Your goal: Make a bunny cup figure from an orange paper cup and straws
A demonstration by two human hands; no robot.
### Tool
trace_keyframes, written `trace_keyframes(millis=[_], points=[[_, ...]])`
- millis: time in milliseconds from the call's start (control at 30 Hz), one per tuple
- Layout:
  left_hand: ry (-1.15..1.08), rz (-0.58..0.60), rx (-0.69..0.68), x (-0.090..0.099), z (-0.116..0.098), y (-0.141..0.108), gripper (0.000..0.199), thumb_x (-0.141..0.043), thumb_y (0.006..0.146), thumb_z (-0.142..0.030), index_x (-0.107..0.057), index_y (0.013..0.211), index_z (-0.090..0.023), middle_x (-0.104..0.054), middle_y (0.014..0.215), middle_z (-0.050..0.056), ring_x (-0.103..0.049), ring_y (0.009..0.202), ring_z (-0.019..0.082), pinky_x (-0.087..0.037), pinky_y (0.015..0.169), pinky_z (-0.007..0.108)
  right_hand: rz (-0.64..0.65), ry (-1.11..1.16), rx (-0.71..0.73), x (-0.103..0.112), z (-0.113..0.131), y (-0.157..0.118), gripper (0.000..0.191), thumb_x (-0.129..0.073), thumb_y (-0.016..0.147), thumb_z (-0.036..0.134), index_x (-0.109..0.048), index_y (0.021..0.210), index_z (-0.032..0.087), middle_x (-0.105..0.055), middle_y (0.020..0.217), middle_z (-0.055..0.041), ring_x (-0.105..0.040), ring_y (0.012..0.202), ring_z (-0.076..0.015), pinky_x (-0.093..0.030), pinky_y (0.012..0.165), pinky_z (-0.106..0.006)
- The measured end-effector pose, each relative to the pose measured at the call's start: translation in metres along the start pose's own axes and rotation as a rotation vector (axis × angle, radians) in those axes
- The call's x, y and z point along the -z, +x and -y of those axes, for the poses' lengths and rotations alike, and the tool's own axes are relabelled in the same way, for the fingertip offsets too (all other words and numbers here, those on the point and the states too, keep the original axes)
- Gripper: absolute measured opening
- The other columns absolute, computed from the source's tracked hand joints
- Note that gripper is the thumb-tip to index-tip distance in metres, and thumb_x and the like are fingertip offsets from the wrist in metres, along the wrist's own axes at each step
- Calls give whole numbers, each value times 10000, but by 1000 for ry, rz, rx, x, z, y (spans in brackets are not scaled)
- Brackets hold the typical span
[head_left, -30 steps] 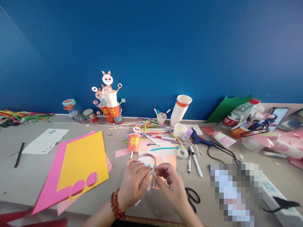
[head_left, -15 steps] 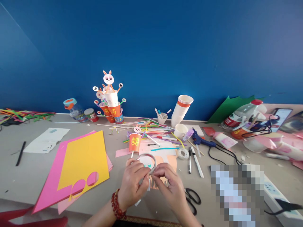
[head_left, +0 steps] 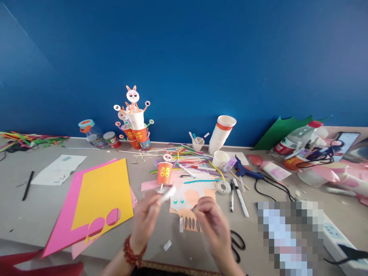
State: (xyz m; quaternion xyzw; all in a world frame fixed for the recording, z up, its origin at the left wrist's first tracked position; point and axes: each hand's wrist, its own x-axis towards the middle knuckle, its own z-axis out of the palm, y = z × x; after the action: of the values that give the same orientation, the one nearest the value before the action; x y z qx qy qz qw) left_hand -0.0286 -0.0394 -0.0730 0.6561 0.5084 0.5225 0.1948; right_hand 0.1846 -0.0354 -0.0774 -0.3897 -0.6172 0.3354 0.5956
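My left hand [head_left: 147, 211], wearing a red bead bracelet, is closed on a roll of tape [head_left: 170, 193], turned edge-on and blurred. My right hand [head_left: 212, 216] is a short way to the right, thumb and fingers pinched together; I cannot make out what is between them. Behind and between the hands lie a white sheet [head_left: 176, 207] with two small green shapes and peach paper [head_left: 189, 226] with several slits cut in it. A small white strip [head_left: 181, 225] rests at the peach paper's edge, another nearer me. An orange paper cup [head_left: 164, 174] with a rabbit face stands behind.
Yellow card [head_left: 100, 191] lies over pink card on the left. Black-handled scissors [head_left: 238, 245] are right of my right hand. Two pens [head_left: 240, 197], a white tape reel [head_left: 224, 187] and a blue glue gun [head_left: 248, 172] lie beyond. Stacked cups [head_left: 135, 119] stand against the blue wall.
My hands have moved apart. The left has gone left with the tape roll, now turned edge-on, while the right is slightly farther right, still pinched. The slit peach paper is more exposed.
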Motion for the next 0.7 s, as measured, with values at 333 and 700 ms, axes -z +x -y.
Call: trace_keyframes(millis=[333, 700], points=[[174, 283, -112, 4, 2, -7, 279, -472, 965, -165, -560, 1225, -215, -688, 1092, 83, -622, 1020, 217, -496, 882, 358, 174, -53, -9, -2, -19, -15, 556, -568, 931, 148, -421, 1440, 319, -640, 1103, -73, -648, 860, -183, -575, 801, -364], [262, 275, -306, -25, -13, -3, 285, -497, 964, -133, -521, 1240, -202, -719, 973, 50, -666, 864, 191, -388, 1025, 458, 112, -403, 221, -21, -3, -12, 632, -537, 922, 67, -326, 1477, 286, -668, 1079, -83, -663, 978, -232, -559, 863, -401]])
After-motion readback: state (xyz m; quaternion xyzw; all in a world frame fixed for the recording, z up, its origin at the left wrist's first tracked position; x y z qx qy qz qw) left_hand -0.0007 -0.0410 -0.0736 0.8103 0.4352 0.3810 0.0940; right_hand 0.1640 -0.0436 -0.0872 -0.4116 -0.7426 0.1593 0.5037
